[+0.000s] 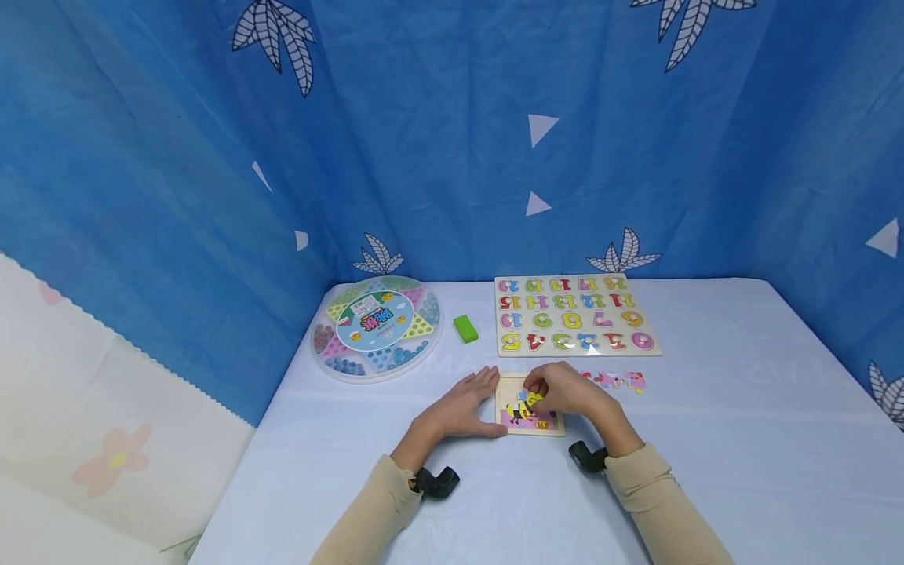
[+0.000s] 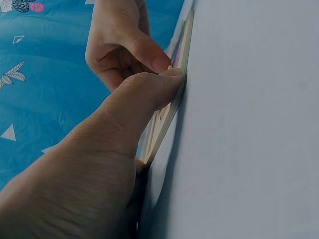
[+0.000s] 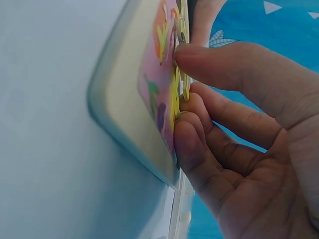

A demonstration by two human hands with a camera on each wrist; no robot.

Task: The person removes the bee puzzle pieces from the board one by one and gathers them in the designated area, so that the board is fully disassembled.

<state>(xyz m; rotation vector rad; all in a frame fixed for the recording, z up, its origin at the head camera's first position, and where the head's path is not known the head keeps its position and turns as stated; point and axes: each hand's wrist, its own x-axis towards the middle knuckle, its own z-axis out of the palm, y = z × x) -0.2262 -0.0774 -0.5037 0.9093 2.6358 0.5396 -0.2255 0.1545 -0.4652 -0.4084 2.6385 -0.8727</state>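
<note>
A puzzle piece (image 3: 186, 90), yellow in part, is pinched between thumb and fingers in the grip of the right hand (image 1: 570, 389). It is held at the picture area of a small wooden bee jigsaw (image 1: 506, 386), which is laid flat on the white tabletop (image 1: 720, 447) between the two hands. The jigsaw's left side is touched by the left hand (image 1: 462, 410); its grip is loose, with fingers extended and the thumb placed at the near left corner. Pink loose pieces (image 1: 620, 380), partly hidden by the right hand, are set out beyond it, just below a number puzzle board (image 1: 555, 330). A green block (image 1: 465, 329) is placed between that board and a round game box (image 1: 374, 320).
</note>
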